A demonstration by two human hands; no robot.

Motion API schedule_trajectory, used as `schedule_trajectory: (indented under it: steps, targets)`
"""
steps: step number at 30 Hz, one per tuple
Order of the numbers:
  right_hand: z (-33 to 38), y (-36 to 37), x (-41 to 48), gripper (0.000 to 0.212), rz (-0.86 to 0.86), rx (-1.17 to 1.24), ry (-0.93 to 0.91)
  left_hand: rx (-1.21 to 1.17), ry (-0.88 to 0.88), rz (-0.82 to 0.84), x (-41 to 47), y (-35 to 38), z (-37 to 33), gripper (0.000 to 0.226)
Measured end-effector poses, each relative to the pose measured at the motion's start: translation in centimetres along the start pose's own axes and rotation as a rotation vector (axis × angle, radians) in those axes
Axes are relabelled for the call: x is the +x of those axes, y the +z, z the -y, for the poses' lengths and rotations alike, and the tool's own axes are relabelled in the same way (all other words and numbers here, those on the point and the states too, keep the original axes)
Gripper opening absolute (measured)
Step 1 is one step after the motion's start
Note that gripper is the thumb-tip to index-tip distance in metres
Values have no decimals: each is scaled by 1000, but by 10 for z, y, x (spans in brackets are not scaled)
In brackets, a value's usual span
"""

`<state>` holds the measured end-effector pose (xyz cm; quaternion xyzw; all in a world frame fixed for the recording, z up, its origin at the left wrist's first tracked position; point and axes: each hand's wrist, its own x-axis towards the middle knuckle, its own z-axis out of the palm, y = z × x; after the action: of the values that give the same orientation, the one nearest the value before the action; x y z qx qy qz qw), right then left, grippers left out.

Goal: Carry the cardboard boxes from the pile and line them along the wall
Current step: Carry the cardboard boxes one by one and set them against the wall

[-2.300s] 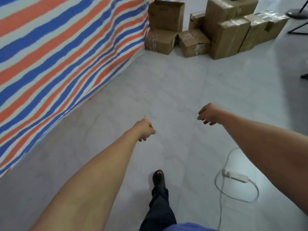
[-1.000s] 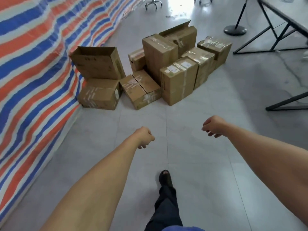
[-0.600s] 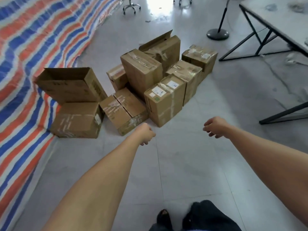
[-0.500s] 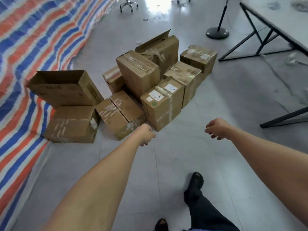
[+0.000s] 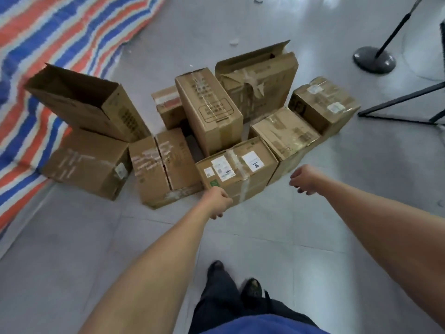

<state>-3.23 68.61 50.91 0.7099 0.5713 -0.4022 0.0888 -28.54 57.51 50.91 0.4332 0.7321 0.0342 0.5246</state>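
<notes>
Our left hand (image 5: 218, 202) is loosely curled, empty, just at the near edge of the labelled box (image 5: 237, 169); our right hand (image 5: 304, 179) hangs curled and empty beside it. That box is brown, taped, with white stickers on top. The pile of cardboard boxes (image 5: 209, 109) clusters on the grey floor (image 5: 72, 237), its left end against the striped tarp (image 5: 60, 32). Open floor lies in front of the pile; a stand base (image 5: 374, 59) sits far right.
</notes>
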Motion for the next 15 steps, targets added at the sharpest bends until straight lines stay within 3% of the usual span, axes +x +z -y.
schedule_trajectory:
  steps: [6,15]
  targets:
    - [86,-21,106,29,48,-201,-113,-201,-162,-11,92,-27,-5,21]
    - [148,-20,230,31,250,-575,-208,-497,-418,-94,188,-35,-15,15]
